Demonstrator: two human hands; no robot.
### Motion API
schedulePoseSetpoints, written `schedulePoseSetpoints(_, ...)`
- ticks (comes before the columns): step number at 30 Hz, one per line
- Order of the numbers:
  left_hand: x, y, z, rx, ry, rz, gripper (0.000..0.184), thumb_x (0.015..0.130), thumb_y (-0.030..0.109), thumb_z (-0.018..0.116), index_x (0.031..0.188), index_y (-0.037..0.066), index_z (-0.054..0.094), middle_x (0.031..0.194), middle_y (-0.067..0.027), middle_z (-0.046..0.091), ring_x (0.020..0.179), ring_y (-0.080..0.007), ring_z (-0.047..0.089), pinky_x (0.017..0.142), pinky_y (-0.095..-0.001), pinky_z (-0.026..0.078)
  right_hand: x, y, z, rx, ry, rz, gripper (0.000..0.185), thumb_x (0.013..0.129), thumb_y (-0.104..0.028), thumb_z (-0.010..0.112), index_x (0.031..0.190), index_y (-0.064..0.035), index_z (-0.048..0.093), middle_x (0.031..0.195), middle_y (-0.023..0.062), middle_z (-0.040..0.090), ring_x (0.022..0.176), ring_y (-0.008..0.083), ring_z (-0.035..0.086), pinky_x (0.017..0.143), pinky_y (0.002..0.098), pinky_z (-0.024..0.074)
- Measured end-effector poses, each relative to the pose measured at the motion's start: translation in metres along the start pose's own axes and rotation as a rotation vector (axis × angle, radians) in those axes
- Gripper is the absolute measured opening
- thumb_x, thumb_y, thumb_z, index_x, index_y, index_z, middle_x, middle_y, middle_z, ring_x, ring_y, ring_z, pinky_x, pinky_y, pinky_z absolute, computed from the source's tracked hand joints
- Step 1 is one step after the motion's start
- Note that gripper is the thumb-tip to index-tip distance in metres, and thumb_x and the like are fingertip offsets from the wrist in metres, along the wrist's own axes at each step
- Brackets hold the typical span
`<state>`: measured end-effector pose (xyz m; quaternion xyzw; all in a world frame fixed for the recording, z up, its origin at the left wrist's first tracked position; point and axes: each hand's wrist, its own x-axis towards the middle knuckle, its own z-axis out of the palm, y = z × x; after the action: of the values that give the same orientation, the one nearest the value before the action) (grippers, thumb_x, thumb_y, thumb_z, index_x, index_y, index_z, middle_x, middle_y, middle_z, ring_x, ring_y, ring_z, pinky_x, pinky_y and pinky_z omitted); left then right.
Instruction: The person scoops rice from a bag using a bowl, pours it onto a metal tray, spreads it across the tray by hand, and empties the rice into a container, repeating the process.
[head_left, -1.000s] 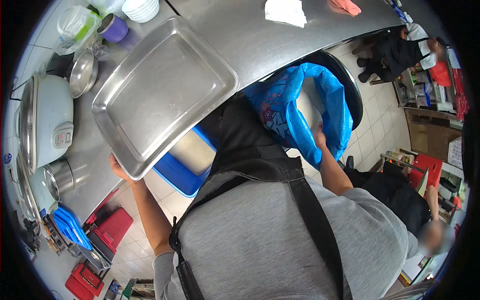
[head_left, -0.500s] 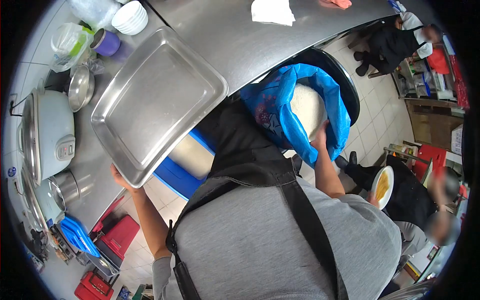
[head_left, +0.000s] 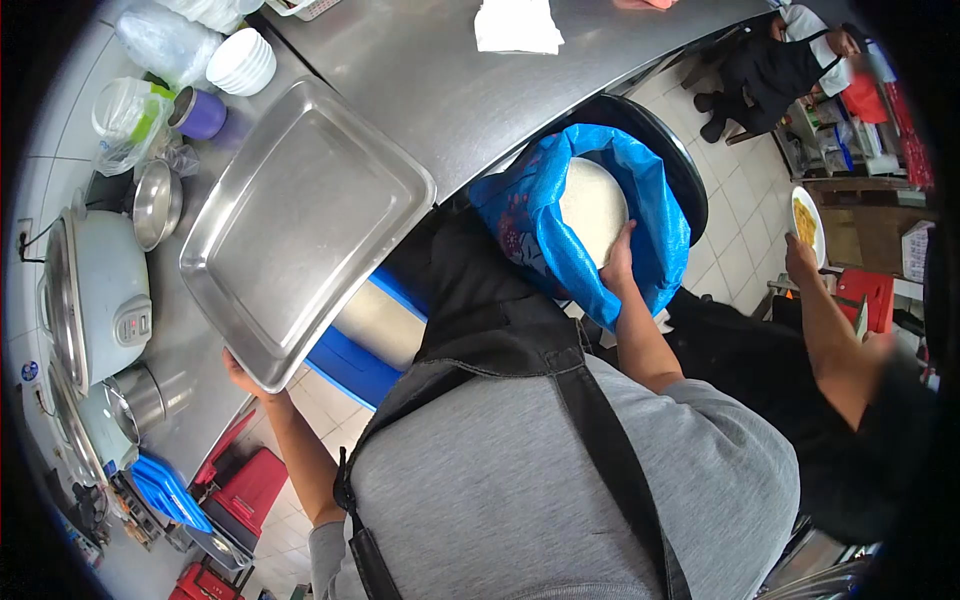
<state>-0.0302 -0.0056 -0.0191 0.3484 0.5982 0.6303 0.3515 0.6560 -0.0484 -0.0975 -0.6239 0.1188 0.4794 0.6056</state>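
My left hand (head_left: pixel 243 376) is closed on the near corner of a large, empty rectangular stainless steel tray (head_left: pixel 305 225), its fingers partly hidden under the rim. The tray lies tilted across the counter's edge. My right hand (head_left: pixel 620 258) grips the rim of a round bowl (head_left: pixel 627 205) filled with uncooked white rice (head_left: pixel 590 205). That bowl is inside the mouth of an open blue woven bag (head_left: pixel 665 195), which stands in a black bin (head_left: pixel 695 185). Below the tray, a blue container (head_left: pixel 345 360) holds a pale, grain-like mass.
A steel counter (head_left: pixel 420 90) carries a rice cooker (head_left: pixel 105 290), a metal bowl (head_left: pixel 158 205), a purple cup (head_left: pixel 198 112) and stacked white bowls (head_left: pixel 241 62). At right, a co-worker's hand (head_left: pixel 800 255) holds a plate of food (head_left: pixel 808 228) close by. Another person (head_left: pixel 765 75) is farther back.
My right hand has shifted slightly left and up with the rice bowl, whose round rim now shows more plainly. The co-worker with the plate has come closer on my right. My left hand keeps its hold.
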Motion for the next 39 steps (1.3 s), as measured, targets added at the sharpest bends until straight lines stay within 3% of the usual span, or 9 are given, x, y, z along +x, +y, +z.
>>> schedulePoseSetpoints(4,-0.002,0.010,0.007,-0.227,0.032,-0.133,0.035,0.102,0.021,0.039,0.113,-0.001,0.063,0.104,-0.0090,0.068,0.092,-0.0184,0.067,0.083,-0.0322,0.055,-0.001,-0.010,-0.007,-0.032,0.064,-0.048,0.102,0.086,-0.076,0.052,0.150,0.0003,0.032,0.143,0.0171,0.051,0.127,0.0327,0.054,0.107,0.0449,0.0426)
schedulePoseSetpoints(10,-0.002,-0.001,0.000,0.185,-0.011,0.081,0.033,0.102,0.021,0.042,0.114,-0.002,0.062,0.105,-0.0088,0.068,0.094,-0.0179,0.066,0.083,-0.0314,0.054,-0.024,-0.018,-0.016,0.106,-0.101,-0.174,0.091,0.091,-0.070,0.050,0.150,-0.0037,0.035,0.145,0.0144,0.050,0.130,0.0309,0.052,0.109,0.0446,0.0412)
schedulePoseSetpoints(13,-0.004,0.004,0.005,0.024,-0.032,0.035,0.031,0.101,0.019,0.045,0.116,-0.002,0.062,0.107,-0.0092,0.068,0.094,-0.0183,0.066,0.083,-0.0304,0.054,-0.032,-0.026,-0.018,0.200,-0.134,-0.189,0.082,0.096,-0.066,0.045,0.151,-0.0066,0.035,0.146,0.0139,0.050,0.131,0.0313,0.051,0.110,0.0453,0.0406)
schedulePoseSetpoints(17,-0.009,0.014,0.014,0.104,-0.012,0.084,0.022,0.097,0.011,0.049,0.112,0.000,0.062,0.098,-0.0044,0.065,0.087,-0.0140,0.062,0.078,-0.0281,0.052,-0.046,-0.039,-0.008,0.266,-0.193,-0.240,0.073,0.100,-0.063,0.036,0.151,-0.0094,0.036,0.148,0.0130,0.048,0.132,0.0317,0.051,0.111,0.0458,0.0401)
schedulePoseSetpoints(20,-0.012,0.014,0.016,0.300,-0.003,0.169,0.020,0.097,0.011,0.050,0.108,0.001,0.062,0.094,-0.0019,0.063,0.084,-0.0117,0.060,0.076,-0.0269,0.051,-0.053,-0.042,-0.003,0.229,-0.181,-0.308,0.073,0.101,-0.063,0.034,0.151,-0.0094,0.036,0.148,0.0131,0.048,0.133,0.0317,0.050,0.112,0.0458,0.0397)
schedulePoseSetpoints(23,-0.016,0.020,0.024,0.122,0.027,0.088,0.020,0.097,0.012,0.050,0.107,0.001,0.063,0.094,-0.0013,0.063,0.084,-0.0111,0.060,0.075,-0.0258,0.050,-0.056,-0.046,0.001,0.256,-0.229,-0.316,0.072,0.100,-0.062,0.036,0.150,-0.0101,0.037,0.149,0.0126,0.047,0.133,0.0319,0.049,0.111,0.0459,0.0396)
schedulePoseSetpoints(33,-0.023,0.033,0.036,0.273,-0.009,0.241,0.019,0.097,0.012,0.049,0.105,0.002,0.063,0.093,-0.0013,0.063,0.082,-0.0107,0.061,0.074,-0.0256,0.050,-0.071,-0.066,0.013,0.218,-0.177,-0.333,0.070,0.100,-0.062,0.040,0.147,-0.0097,0.043,0.146,0.0123,0.051,0.130,0.0311,0.052,0.109,0.0446,0.0414)
schedulePoseSetpoints(34,-0.022,0.034,0.036,0.091,0.003,0.136,0.020,0.098,0.012,0.048,0.105,0.002,0.064,0.093,-0.0019,0.064,0.083,-0.0109,0.062,0.073,-0.0255,0.051,-0.075,-0.070,0.015,0.229,-0.200,-0.337,0.071,0.100,-0.062,0.039,0.147,-0.0084,0.043,0.145,0.0120,0.052,0.130,0.0303,0.052,0.109,0.0433,0.0417)
schedulePoseSetpoints(39,-0.021,0.032,0.036,0.209,0.020,0.151,0.018,0.095,0.009,0.054,0.107,0.001,0.064,0.093,-0.0033,0.066,0.081,-0.0109,0.063,0.071,-0.0251,0.051,-0.081,-0.083,0.020,0.184,-0.171,-0.362,0.072,0.100,-0.062,0.038,0.146,-0.0068,0.043,0.144,0.0118,0.052,0.129,0.0296,0.053,0.109,0.0423,0.0421)
